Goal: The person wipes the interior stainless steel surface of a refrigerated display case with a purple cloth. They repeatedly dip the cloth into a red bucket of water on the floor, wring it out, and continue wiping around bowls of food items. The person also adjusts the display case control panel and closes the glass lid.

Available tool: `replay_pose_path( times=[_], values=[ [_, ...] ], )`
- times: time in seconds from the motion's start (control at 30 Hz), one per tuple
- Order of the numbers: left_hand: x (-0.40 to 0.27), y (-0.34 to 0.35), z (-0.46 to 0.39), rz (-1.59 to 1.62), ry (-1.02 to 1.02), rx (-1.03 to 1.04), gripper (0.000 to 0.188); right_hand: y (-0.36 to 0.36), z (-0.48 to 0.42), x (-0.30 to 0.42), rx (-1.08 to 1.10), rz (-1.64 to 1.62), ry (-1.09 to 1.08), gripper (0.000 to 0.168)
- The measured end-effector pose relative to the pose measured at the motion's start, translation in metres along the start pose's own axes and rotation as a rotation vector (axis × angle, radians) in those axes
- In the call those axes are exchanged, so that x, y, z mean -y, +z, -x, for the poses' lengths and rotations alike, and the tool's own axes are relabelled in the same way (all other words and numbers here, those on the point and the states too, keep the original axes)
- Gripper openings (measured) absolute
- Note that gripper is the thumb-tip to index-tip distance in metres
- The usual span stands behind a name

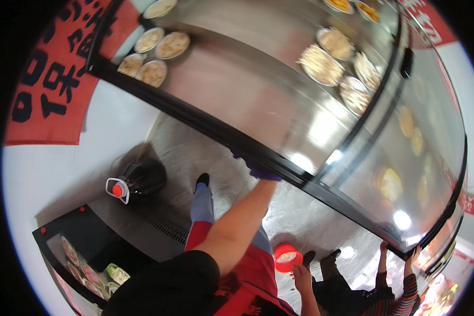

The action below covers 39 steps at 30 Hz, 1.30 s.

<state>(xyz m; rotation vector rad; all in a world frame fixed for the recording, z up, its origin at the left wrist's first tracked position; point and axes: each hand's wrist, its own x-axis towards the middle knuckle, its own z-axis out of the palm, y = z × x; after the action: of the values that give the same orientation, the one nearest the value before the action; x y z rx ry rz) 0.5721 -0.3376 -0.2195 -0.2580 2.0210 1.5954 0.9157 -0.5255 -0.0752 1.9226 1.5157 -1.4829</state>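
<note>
My left hand [260, 170], in a purple glove, is at the black lower frame [205, 132] of a glass-fronted steel display case; the frame partly hides its fingers. To the right of my red apron, my right hand [302, 276], which looks bare, holds the rim of a red plastic bowl [288, 252] with something pale inside. On the case's steel shelf are dishes of pale food pieces [152, 73] at the left, and several dishes of pale strips and mushroom-like food [322, 65] at the right.
A dark jug [146, 175] with a red cap and white handle stands on the floor by the wall. A black unit [130, 241] with plated food is at lower left. At lower right, a person in a striped sleeve [409, 292] has both hands at the case's end.
</note>
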Motion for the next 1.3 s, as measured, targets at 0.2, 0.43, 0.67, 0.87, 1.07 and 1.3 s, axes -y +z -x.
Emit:
replay_pose_path(
  times=[0.2,0.43,0.67,0.87,1.07,1.3],
  values=[
    [0.061,0.117,0.19,0.018,-0.161,0.508,0.024,-0.032,0.041,-0.106,-0.187,-0.315,0.141,0.025],
    [0.096,0.161,0.341,0.065,-0.287,1.017,0.025,-0.042,0.055,-0.148,-0.318,-0.845,0.298,0.033],
    [0.033,0.048,0.365,-0.499,0.391,1.564,0.025,-0.076,0.002,-0.034,-0.677,-1.738,-0.044,0.066],
    [-0.058,-0.062,0.298,-0.965,0.808,1.809,0.027,0.023,-0.09,0.046,-0.493,-2.313,-0.478,0.038],
    [-0.164,-0.115,0.183,-1.376,0.933,1.912,0.033,0.099,-0.088,0.221,-0.796,-2.213,-0.318,0.04],
    [-0.23,-0.102,0.117,-1.081,1.472,1.431,0.024,0.105,-0.117,0.333,-1.338,-1.762,-0.231,0.044]
  ],
)
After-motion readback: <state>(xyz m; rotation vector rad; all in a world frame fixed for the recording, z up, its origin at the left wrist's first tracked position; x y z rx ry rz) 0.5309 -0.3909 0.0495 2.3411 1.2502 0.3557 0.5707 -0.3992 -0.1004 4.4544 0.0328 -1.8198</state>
